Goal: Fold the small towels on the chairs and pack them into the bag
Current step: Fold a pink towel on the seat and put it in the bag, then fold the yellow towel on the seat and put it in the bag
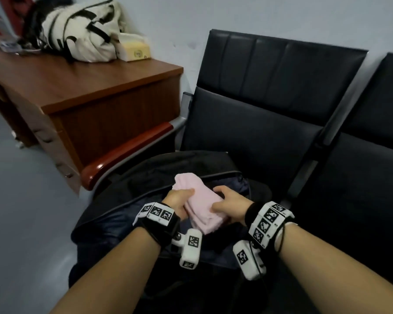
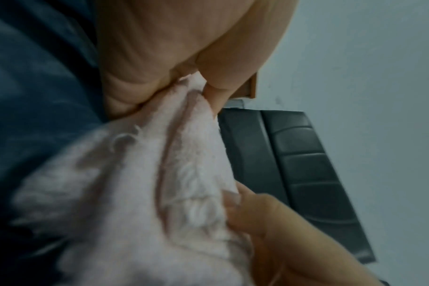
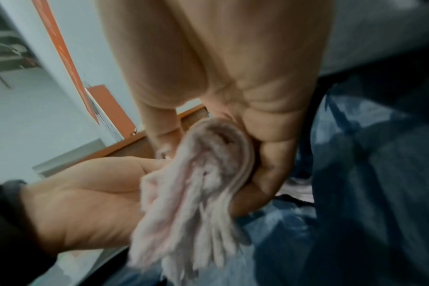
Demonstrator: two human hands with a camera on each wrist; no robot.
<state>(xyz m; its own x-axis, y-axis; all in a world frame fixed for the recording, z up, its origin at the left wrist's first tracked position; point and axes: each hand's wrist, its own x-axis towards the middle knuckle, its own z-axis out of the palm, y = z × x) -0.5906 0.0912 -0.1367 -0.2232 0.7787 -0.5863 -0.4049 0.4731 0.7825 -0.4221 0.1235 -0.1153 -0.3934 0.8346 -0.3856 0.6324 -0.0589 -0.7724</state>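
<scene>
A: My left hand [image 1: 179,201], low centre of the head view, has its thumb on top and its fingers curled under the left edge of the pink towel [image 1: 200,205]. My right hand [image 1: 230,206] clamps the opposite edge the same way.

B: Towel state?

A: Folded into a thick wad. Several layers show at its near end in the right wrist view, where the towel [image 3: 196,183] sits between both palms. It is held over the open mouth of the dark bag [image 1: 114,220], which lies on the front of the black chair seat [image 1: 259,137] in the lower middle of the frame. Whether the towel touches the bag lining, I cannot tell.

B: Left wrist view?

A: Blurred. The towel [image 2: 140,193] fills the lower left, the bag fabric [image 2: 37,96] sits behind it at the left edge, and a chair backrest [image 2: 306,174] stands at centre right.

B: Surroundings?

A: A wooden desk [image 1: 89,82] in the upper left of the head view carries a white bag with black straps [image 1: 82,30] and a yellow tissue box [image 1: 135,47] just beside it. A second black chair [image 1: 372,177] is at the right edge.
</scene>
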